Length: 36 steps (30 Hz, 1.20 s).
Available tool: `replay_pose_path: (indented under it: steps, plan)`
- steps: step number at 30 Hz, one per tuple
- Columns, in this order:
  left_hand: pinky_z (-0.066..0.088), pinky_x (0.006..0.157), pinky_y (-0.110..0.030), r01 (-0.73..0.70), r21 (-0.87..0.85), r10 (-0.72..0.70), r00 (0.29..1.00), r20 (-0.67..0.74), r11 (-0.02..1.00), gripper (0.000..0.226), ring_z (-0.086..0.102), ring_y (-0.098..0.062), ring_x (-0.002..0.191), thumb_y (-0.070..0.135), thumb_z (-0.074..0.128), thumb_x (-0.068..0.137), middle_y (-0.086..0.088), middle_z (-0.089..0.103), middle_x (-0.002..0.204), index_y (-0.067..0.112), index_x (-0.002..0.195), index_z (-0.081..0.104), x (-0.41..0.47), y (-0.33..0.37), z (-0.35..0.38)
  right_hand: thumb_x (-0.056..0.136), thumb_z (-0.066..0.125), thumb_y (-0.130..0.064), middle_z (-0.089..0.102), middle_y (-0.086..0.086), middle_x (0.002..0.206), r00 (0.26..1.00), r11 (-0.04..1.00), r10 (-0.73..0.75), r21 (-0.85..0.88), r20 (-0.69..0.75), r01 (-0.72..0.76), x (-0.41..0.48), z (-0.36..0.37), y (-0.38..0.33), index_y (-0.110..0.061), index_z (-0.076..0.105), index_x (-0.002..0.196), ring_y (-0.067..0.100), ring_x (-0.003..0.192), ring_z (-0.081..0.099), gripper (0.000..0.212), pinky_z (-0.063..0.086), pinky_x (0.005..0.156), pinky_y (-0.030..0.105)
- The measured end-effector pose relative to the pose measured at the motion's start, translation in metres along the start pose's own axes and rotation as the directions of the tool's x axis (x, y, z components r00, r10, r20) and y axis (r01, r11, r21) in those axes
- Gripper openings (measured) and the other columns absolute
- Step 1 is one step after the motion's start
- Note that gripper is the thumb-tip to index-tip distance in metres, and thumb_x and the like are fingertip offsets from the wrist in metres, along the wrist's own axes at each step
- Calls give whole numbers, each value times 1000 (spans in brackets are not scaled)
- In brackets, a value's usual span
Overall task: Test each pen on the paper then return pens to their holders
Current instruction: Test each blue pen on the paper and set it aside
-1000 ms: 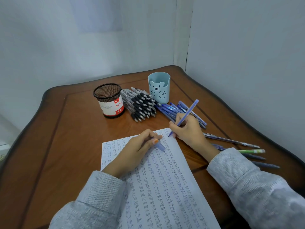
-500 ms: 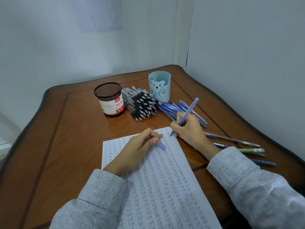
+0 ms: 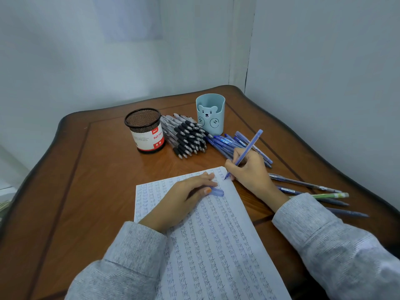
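At the bottom centre, the paper [image 3: 216, 245], filled with rows of "test", lies on the wooden table [image 3: 86, 180]. The left hand [image 3: 184, 200] rests on its upper part and pinches a blue pen cap [image 3: 217, 192]. Right of it, the right hand [image 3: 249, 169] grips 1 blue pen [image 3: 249, 148], tip on the sheet's top right corner. Loose pens [image 3: 303, 182] lie at mid right. Farther back, black-grip pens [image 3: 188, 137] and blue pens [image 3: 225, 141] are heaped beside the mesh holder [image 3: 145, 131] and the bear holder [image 3: 211, 114].

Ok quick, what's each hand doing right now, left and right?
Left hand: lying on the paper, pinching a blue pen cap.
Right hand: gripping a blue pen, tip at the paper.
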State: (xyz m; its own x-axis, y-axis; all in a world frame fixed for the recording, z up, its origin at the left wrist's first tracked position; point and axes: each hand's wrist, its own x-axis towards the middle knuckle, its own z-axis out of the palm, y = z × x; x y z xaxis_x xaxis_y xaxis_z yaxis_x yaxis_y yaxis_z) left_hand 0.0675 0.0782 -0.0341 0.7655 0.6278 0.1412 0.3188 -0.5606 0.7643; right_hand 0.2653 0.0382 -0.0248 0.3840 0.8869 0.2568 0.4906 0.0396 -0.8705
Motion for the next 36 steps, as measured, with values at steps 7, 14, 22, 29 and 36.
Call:
replay_pose_path:
  steps: [7,14,22,29,36]
  plan:
    - [25,102,-2,-5,14,5,1000,7,1000,29,37,8,129,19,52,97,9,52,138,18,123,64,0,1,0,85,62,2,59,14,57,1000,999,-6,32,22,6,0,-1,1,-3,50,65,4,45,58,24,50,58,13]
    - [26,103,-3,-13,2,13,1000,0,1000,28,38,8,129,17,53,97,8,53,138,18,122,65,0,0,1,87,61,1,56,5,53,1000,999,3,43,27,-4,0,-1,0,-5,49,66,3,45,57,25,49,59,10]
    - [27,104,-4,-12,16,11,1000,4,1000,27,38,7,130,17,53,96,9,52,138,19,121,65,0,1,0,87,60,0,56,10,56,1000,999,9,33,14,-9,0,1,1,1,51,68,3,48,56,21,48,60,10]
    - [33,106,-12,3,-36,-3,1000,-9,999,22,45,6,126,17,56,95,8,57,134,20,113,68,0,3,0,91,63,-18,60,9,55,997,989,52,144,-63,-43,-2,-1,-3,-3,52,71,6,42,51,27,44,48,14]
    - [47,81,-15,11,-150,-56,953,-296,989,15,63,-4,92,14,57,94,13,71,93,18,95,72,1,14,-5,97,50,-20,59,12,67,969,723,169,646,179,-245,-5,-5,-17,-4,50,86,14,45,50,20,39,40,21]
